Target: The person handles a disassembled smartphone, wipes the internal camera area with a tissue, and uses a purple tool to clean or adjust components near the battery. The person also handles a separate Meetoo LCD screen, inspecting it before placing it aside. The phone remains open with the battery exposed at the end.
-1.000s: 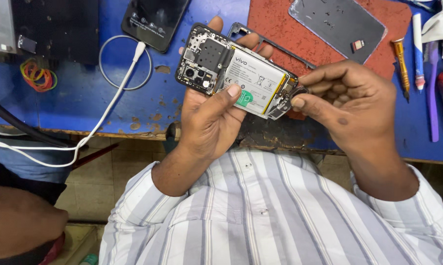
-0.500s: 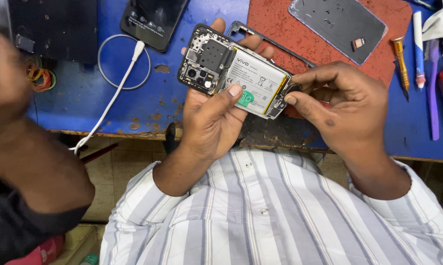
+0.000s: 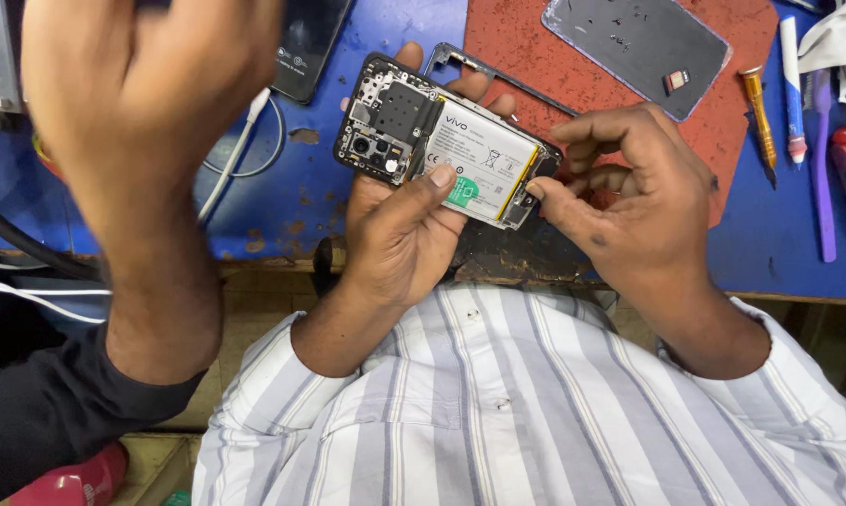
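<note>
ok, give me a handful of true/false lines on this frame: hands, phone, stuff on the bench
1. The left hand holds the opened phone, thumb on its battery. True.
2. The right hand holds a screwdriver. False: it holds no tool; its fingertips are at the phone's lower end.
3. The phone's back cover lies on the red mat. True.
4. The phone's back is closed. False: the battery and circuit board are exposed.
5. Another person's arm, in a dark sleeve, is raised at the left of the view. True.
6. The tools lie left of the phone. False: the screwdriver and other tools lie at the right, on the blue bench.
</note>
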